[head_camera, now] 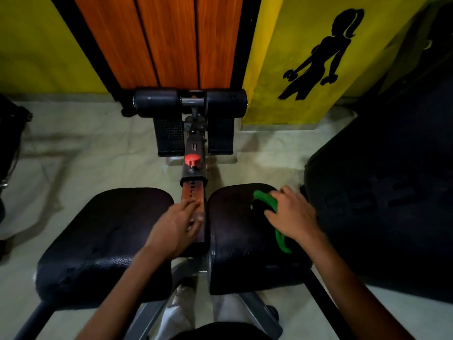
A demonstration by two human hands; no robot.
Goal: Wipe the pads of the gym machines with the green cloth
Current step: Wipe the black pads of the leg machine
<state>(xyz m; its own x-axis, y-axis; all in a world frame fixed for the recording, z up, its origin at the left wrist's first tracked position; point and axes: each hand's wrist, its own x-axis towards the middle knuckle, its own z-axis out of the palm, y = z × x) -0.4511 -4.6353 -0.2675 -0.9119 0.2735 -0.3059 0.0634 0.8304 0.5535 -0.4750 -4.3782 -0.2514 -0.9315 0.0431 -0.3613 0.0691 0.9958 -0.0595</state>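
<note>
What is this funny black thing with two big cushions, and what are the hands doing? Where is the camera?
The camera sits on a person's head and looks down, so you see that person's own two arms. The black thing is a gym machine for exercising. It has two big soft pads side by side, the left pad and the right pad, with a metal bar full of holes between them. Farther away are two round roller pads, two footplates and a red knob for adjusting. The right hand presses a green cloth onto the right pad to wipe it clean. The left hand rests with straight fingers on the metal bar and holds nothing. Behind is a yellow wall with a painted black figure.
</note>
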